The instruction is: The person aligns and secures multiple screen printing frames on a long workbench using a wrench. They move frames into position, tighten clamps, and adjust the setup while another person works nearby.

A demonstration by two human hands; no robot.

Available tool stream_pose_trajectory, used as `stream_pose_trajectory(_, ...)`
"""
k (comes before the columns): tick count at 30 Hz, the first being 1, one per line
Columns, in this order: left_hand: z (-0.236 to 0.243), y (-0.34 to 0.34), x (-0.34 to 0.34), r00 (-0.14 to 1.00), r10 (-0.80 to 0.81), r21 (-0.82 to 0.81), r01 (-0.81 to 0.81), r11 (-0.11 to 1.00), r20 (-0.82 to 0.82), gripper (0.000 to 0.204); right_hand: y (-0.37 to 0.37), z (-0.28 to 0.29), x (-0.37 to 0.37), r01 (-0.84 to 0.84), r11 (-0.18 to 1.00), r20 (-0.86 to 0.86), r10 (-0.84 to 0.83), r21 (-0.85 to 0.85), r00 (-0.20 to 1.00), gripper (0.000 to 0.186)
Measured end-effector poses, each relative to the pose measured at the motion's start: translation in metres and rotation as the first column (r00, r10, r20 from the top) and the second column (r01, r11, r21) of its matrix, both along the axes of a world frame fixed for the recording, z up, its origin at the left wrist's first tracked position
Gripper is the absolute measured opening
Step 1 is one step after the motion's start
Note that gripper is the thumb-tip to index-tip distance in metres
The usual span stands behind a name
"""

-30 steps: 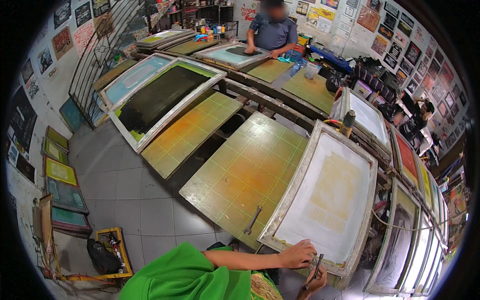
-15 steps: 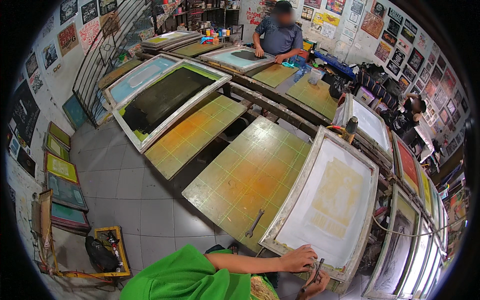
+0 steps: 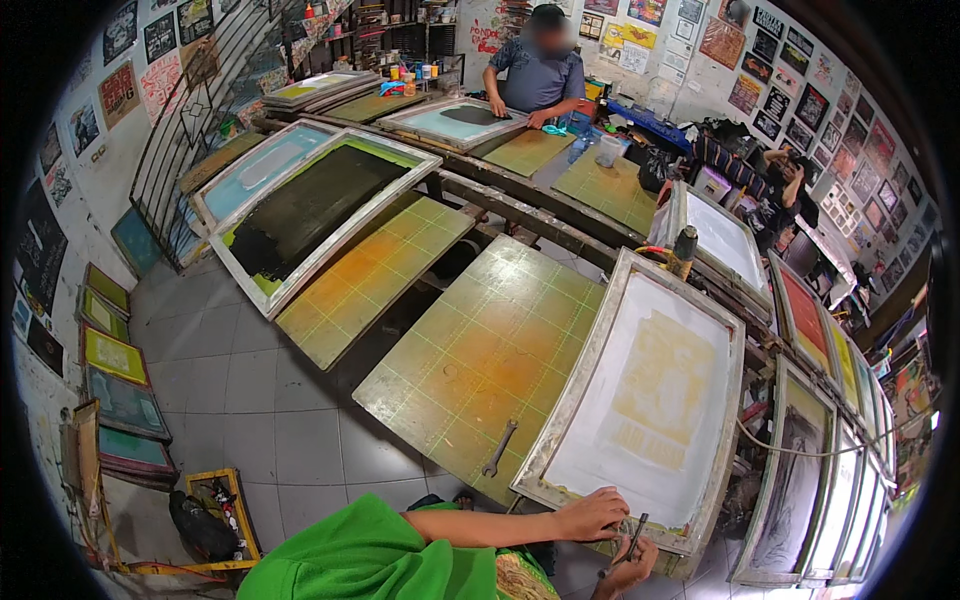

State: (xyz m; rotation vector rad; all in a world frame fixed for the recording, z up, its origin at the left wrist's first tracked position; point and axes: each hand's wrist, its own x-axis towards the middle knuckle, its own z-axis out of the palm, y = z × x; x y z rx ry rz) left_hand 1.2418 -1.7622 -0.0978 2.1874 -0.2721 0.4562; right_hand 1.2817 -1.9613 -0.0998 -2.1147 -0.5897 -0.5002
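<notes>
Right hand: at 5 o'clock in the view, the right hand (image 3: 628,570) is closed around a slim dark metal bar (image 3: 638,535), whose free end points up toward 12 o'clock.
Left hand: just to the 11 o'clock side of the right one, the left hand (image 3: 590,515) is bent over the near edge of the screen-printing frame (image 3: 732,400); whether its fingers pinch anything cannot be told.
Frame in work: at 4 o'clock, tilted, with pale mesh bearing a yellowish design; its near end lies just beside the metal bar.
Spanner: at 6 o'clock, an open-ended spanner (image 3: 500,448) lies on the gridded printing board (image 3: 480,350), near the frame's left edge.
Yellow-rimmed tray: between 7 and 8 o'clock, the tray (image 3: 248,515) holds small items too tiny to identify; a black bundle (image 3: 203,527) lies over its left side.
Clear tub: near 1 o'clock, a plastic tub (image 3: 608,152) stands on a far board; its contents cannot be made out.
Black bag: at 2 o'clock, a plastic bag (image 3: 655,173) sits bunched up, contents hidden.
Jars: between 11 and 12 o'clock, small coloured jars (image 3: 409,86) stand grouped near a co-worker (image 3: 535,80), whose hand touches a dark-patched screen (image 3: 450,122).
</notes>
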Motion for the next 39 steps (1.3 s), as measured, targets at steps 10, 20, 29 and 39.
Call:
stream_pose_trajectory(10, 0.008, 0.003, 0.000, 0.994, -0.092, 0.022, 0.091, 0.996, 0.058, 0.026, 0.006, 0.005, -0.003, 0.054, 0.995, -0.093, -0.046, 0.087, 0.995, 0.017)
stream_pose_trajectory(20, 0.008, -0.004, -0.001, 1.000, 0.000, 0.026, 0.000, 1.000, 0.017, 0.022, -0.007, -0.017, 0.007, 0.125, 0.971, -0.301, -0.060, 0.202, 0.952, 0.016)
stream_pose_trajectory(29, 0.002, -0.002, 0.003, 0.994, -0.039, 0.040, 0.035, 0.999, 0.100, 0.024, 0.014, 0.014, -0.008, 0.136, 0.978, -0.230, -0.096, 0.161, 0.968, 0.019)
stream_pose_trajectory(39, 0.015, -0.005, 0.002, 0.999, 0.039, 0.069, -0.039, 0.997, 0.010, 0.032, 0.002, -0.009, 0.001, 0.237, 0.948, -0.429, -0.128, 0.211, 0.894, 0.017)
